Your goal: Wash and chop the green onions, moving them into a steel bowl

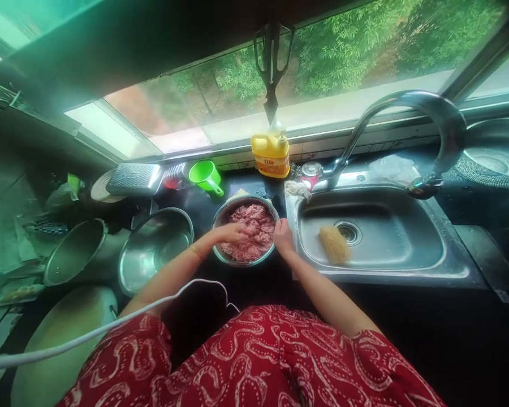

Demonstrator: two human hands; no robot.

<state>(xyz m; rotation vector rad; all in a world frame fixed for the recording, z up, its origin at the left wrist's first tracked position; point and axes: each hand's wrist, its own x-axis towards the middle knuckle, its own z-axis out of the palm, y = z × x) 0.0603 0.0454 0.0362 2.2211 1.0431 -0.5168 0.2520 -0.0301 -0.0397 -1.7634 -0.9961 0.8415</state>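
Note:
A metal bowl stands on the dark counter in front of me, left of the sink, with pink minced meat in it. My left hand reaches over the bowl's left rim. Its fingers are drawn together and bent into the top of the meat, their tips partly hidden. At the bowl's right rim is my right hand, closed with the fingers wrapped on the edge.
To the right, a steel sink holds a tan sponge-like piece under a curved tap. A large metal basin and a pot stand left. Behind are a green cup and yellow bottle. A white cable crosses near my left arm.

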